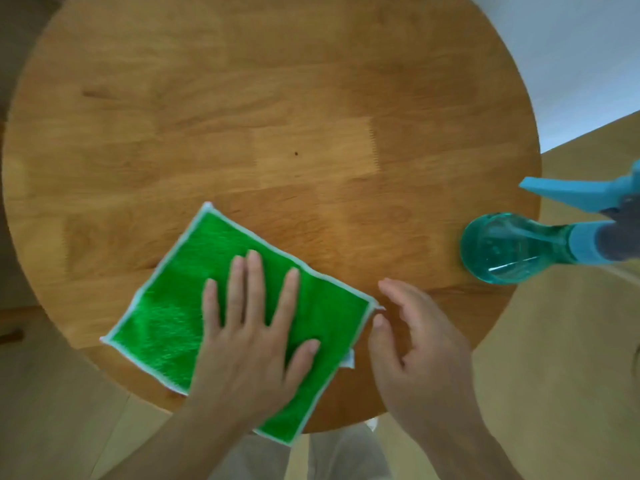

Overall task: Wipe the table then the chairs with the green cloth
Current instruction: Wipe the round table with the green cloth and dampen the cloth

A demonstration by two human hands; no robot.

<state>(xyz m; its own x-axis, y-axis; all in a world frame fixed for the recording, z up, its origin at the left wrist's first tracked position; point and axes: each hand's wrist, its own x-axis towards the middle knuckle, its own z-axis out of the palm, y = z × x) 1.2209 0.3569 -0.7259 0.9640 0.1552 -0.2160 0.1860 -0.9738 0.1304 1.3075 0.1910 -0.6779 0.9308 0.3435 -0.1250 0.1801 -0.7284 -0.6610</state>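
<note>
The green cloth (173, 306) with a pale hem lies spread flat on the near part of the round wooden table (277, 116). One corner hangs just over the near edge. My left hand (249, 337) presses flat on the cloth, palm down, fingers spread. My right hand (419, 348) hovers beside the cloth's right corner, fingers loosely curved and apart, holding nothing. No chair is in sight.
A teal spray bottle (509, 251) with a blue trigger head stands at the table's right edge. Light wooden floor surrounds the table. A white wall (571, 64) runs along the upper right. My legs show below the near edge.
</note>
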